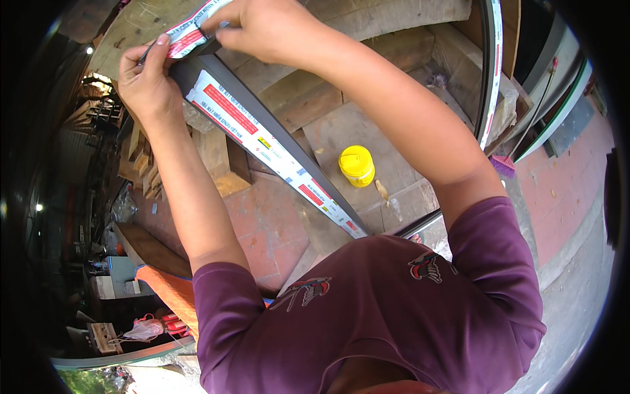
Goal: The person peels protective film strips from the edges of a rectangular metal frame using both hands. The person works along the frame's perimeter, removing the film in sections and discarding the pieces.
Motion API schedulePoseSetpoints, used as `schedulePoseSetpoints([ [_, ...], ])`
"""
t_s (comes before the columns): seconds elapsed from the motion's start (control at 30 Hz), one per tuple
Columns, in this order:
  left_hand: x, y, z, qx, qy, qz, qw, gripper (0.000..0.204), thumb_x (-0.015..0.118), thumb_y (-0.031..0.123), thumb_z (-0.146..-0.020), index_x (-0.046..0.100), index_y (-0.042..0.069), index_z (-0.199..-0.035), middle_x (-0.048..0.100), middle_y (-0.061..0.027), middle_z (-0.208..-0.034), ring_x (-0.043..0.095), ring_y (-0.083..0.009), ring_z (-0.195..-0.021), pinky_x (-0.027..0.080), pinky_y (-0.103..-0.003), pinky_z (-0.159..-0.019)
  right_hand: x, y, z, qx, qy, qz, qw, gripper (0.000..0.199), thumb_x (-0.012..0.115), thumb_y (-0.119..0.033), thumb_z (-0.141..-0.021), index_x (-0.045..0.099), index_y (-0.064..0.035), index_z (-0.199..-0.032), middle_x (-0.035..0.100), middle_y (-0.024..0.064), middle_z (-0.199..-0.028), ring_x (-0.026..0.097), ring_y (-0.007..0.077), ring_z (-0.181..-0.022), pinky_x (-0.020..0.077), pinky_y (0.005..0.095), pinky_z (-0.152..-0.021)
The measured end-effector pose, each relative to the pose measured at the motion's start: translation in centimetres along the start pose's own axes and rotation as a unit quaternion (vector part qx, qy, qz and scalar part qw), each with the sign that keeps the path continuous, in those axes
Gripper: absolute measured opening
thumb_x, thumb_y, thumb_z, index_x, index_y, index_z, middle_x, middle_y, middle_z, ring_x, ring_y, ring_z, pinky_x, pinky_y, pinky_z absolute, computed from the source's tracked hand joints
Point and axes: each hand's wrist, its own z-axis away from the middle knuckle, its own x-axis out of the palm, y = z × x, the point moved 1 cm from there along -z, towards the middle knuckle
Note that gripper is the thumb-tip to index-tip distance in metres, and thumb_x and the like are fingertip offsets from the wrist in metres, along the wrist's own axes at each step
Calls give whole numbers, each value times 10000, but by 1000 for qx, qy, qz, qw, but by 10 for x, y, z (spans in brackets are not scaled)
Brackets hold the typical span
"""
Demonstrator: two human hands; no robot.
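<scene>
A dark grey metal frame [289, 141] with white-and-red printed protective film on its bars stands before me, its near upright running down toward my chest. At its upper left corner, my left hand [149, 82] is closed on the frame, the thumb lying by the end of the film-covered top bar [186, 41]. My right hand [266, 29] reaches across to the same corner, fingers bent and pinched close to the bar. Something small and dark shows at those fingertips; its kind is not clear. A thin dark edge also shows beside my left fingers.
Beyond the frame, a yellow lidded tub [356, 165] stands on a slab among wooden boards and blocks [226, 157]. The frame's far side bar [489, 79] rises at right, near a purple-bristled broom [503, 165]. An orange cloth [169, 292] hangs at lower left.
</scene>
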Motion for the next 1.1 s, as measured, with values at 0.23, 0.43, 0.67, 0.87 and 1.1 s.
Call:
schedulePoseSetpoints([
  [0.23, -1, 1, -2, -1, -4, 4, 1000, 159, 730, -84, -884, 612, 21, -870, 740, -163, -900, 729, -202, -797, 611, -335, -721, -52, -10, 9, 41, 87, -46, 994, 313, 699, -289, -879, 769, -145, -1148, 759, 134, -951, 718, 322, -868, 572, 418, -819],
  [0.43, -3, 0, -4, 2, -12, -1, 1000, 148, 739, -69, -882, 619, 17, -872, 738, -166, -909, 723, -199, -780, 608, -333, -712, -22, -6, -2, 17, 99, -55, 993, 298, 673, -236, -913, 743, -109, -1173, 756, 147, -986, 716, 304, -892, 571, 410, -829],
  [0.67, -4, -1, -2, 3, -5, -13, 1000, 131, 729, -75, -884, 631, 9, -861, 733, -167, -915, 718, -206, -784, 613, -344, -703, 1, -8, -16, -4, 158, -45, 986, 258, 675, -235, -886, 778, -119, -1092, 755, 152, -906, 722, 356, -839, 584, 444, -815],
  [0.87, -6, -1, -2, 5, -20, -2, 1000, 122, 715, -81, -890, 633, 2, -855, 729, -170, -915, 718, -216, -787, 626, -367, -701, 4, -11, -22, 12, 139, -26, 990, 251, 677, -233, -884, 780, -129, -1087, 755, 147, -890, 724, 354, -833, 585, 451, -805],
  [1.1, 1, -4, 1, 16, -21, -6, 1000, 107, 708, -56, -898, 638, 8, -851, 727, -163, -888, 723, -231, -787, 635, -385, -704, 5, -9, -17, 14, 114, 5, 993, 251, 671, -230, -885, 781, -133, -1089, 757, 143, -919, 724, 348, -855, 584, 449, -807],
])
